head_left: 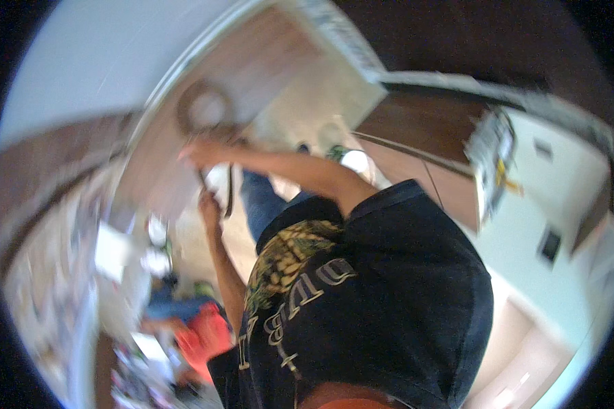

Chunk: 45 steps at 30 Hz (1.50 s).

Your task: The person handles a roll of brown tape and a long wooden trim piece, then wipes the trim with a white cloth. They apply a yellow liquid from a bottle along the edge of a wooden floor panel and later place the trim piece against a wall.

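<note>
Motion blurs much of the view. My right hand (206,154) reaches over a brown wooden board (252,58), at the near side of a brown ring-shaped coil (185,112). Its fingers are smeared, so its grip is unclear. Lower down, beside the board's near edge, my left hand (211,206) is closed around a thin dark strip-like piece (202,180) that rises toward my right hand. A curved dark strip (230,194) hangs beneath my right wrist; whether it joins the coil is hidden.
A pale panel (314,95) adjoins the board's right part. Farther right stands a white surface (525,225) with a dark rectangular item (549,244) and yellow-and-grey tools (501,170). At lower left, another person in a red shirt (208,337) is near cluttered items.
</note>
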Available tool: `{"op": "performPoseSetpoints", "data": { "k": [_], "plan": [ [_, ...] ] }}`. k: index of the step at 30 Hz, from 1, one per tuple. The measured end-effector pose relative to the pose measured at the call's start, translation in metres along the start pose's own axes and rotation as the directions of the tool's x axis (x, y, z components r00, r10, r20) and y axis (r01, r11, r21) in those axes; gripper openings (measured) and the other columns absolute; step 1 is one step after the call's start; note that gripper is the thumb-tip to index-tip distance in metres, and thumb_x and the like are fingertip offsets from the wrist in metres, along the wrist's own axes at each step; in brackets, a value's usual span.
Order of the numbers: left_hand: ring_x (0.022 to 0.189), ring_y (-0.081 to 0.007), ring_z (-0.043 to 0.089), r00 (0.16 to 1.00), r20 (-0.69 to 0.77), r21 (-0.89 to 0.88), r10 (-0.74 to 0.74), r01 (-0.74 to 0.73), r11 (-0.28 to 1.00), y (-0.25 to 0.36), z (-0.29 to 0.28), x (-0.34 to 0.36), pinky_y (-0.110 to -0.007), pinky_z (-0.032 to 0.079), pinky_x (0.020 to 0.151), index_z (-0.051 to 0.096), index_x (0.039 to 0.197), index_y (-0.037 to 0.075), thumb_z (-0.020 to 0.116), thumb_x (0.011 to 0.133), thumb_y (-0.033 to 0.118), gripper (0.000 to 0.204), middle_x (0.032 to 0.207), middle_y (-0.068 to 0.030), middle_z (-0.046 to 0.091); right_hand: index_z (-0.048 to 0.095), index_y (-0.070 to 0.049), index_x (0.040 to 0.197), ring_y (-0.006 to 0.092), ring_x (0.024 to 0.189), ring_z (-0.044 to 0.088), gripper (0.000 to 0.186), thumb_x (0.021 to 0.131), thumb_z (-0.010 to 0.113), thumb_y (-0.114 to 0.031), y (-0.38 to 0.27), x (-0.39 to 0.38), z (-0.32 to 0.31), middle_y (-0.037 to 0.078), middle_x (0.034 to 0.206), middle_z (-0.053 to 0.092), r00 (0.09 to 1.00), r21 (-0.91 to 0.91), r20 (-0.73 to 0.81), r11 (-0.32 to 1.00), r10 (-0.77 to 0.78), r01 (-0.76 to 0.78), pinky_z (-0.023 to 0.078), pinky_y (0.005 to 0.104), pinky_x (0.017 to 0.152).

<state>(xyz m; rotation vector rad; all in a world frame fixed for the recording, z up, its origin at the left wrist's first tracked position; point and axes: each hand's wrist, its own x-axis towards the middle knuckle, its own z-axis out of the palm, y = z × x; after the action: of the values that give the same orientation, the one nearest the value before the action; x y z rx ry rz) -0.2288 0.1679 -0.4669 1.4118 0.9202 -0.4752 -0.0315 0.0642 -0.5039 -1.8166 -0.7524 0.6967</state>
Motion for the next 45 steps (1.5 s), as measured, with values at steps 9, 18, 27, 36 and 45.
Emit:
{"op": "performPoseSetpoints", "data": {
  "k": [9,18,27,36,45],
  "plan": [
    [0.044,-0.0061,0.037,0.994,0.097,0.068,0.054,-0.060,0.996,-0.008,0.027,-0.010,-0.023,0.035,0.039,0.054,0.103,0.009,0.050,0.104,0.051,0.043,0.058,0.0049,0.039,0.067,-0.011,0.121,0.0328,0.117,0.062,0.032,0.099,0.053,-0.029,-0.017,-0.288,-0.124,0.012,0.122,0.068,0.788,0.116,-0.314,0.845,0.530,-0.522,0.048,0.0463,0.101],
    [0.039,-0.0069,0.034,0.992,-0.029,0.192,0.119,-0.112,0.975,-0.028,0.022,-0.008,-0.025,0.029,0.036,0.053,0.107,0.013,0.047,0.103,0.057,0.044,0.056,0.0056,0.038,0.067,-0.006,0.106,0.0309,0.080,0.069,0.019,0.097,0.063,-0.023,-0.089,-0.729,-0.359,0.017,0.091,0.069,-0.377,0.231,-0.908,0.531,-0.184,-0.815,0.053,0.0437,0.071],
    [0.038,-0.0074,0.037,0.932,0.135,0.160,0.335,-0.354,0.921,-0.052,0.046,0.017,-0.025,0.028,0.034,0.056,0.111,0.017,0.042,0.105,0.054,0.040,0.053,0.0066,0.036,0.072,0.010,0.096,0.0366,0.095,0.072,0.092,0.072,0.068,-0.080,-0.047,-0.942,-0.478,0.027,0.099,0.073,-0.375,0.402,-0.880,0.037,0.292,-0.915,0.053,0.0465,0.085],
    [0.046,-0.0084,0.038,0.968,-0.146,0.182,0.204,-0.176,0.967,-0.049,0.052,-0.031,-0.026,0.038,0.043,0.057,0.138,0.012,0.042,0.107,0.047,0.049,0.060,0.0057,0.038,0.068,-0.006,0.087,0.0062,0.062,0.044,0.038,0.095,0.062,-0.042,-0.119,-0.906,-0.492,-0.004,0.068,0.050,0.170,0.372,-0.791,0.683,0.587,-0.628,0.036,0.0232,0.058],
    [0.061,-0.0092,0.047,0.980,0.011,-0.078,0.200,-0.198,0.977,-0.037,0.055,-0.059,-0.028,0.052,0.067,0.061,0.115,0.010,0.048,0.107,0.043,0.036,0.070,0.0024,0.048,0.061,-0.001,0.124,0.0060,0.074,0.061,0.042,0.083,0.071,-0.006,-0.088,-0.549,-0.322,0.007,0.114,0.068,0.729,0.834,-0.293,0.538,0.618,-0.121,0.048,0.0184,0.057]
  ]
}}
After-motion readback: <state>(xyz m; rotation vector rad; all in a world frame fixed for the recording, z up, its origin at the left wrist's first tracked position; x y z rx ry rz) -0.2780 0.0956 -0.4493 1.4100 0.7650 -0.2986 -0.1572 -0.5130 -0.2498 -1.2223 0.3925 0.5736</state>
